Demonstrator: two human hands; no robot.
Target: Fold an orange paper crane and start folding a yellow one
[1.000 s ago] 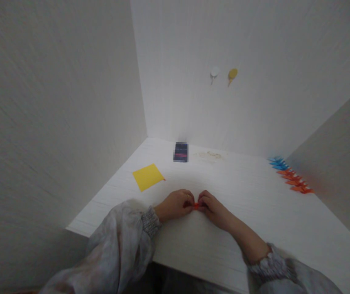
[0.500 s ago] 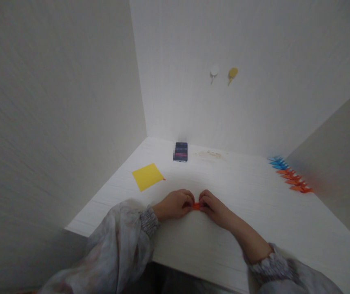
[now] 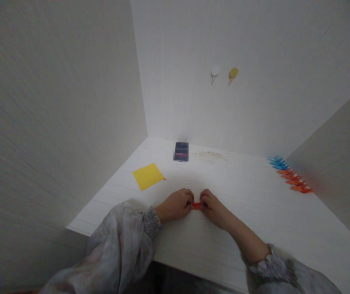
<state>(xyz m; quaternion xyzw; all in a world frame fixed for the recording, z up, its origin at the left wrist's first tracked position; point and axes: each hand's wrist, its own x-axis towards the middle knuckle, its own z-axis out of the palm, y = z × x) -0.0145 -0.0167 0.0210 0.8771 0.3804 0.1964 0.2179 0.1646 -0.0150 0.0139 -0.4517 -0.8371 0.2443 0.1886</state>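
A small folded piece of orange paper (image 3: 196, 205) lies on the white table (image 3: 254, 212) between my two hands. My left hand (image 3: 176, 204) pinches its left end with curled fingers. Fingers of my right hand (image 3: 213, 206) are closed on its right end. Both hands rest on the tabletop near its front middle. Most of the paper is hidden by my fingertips.
A yellow paper square (image 3: 148, 176) lies to the left, a dark small box (image 3: 181, 151) at the back. Several folded blue (image 3: 277, 163) and orange paper figures (image 3: 295, 181) line the right side. Two round hooks (image 3: 224, 74) hang on the back wall. Walls enclose the table.
My hands stay in place on the orange paper; the fingers shift only slightly.
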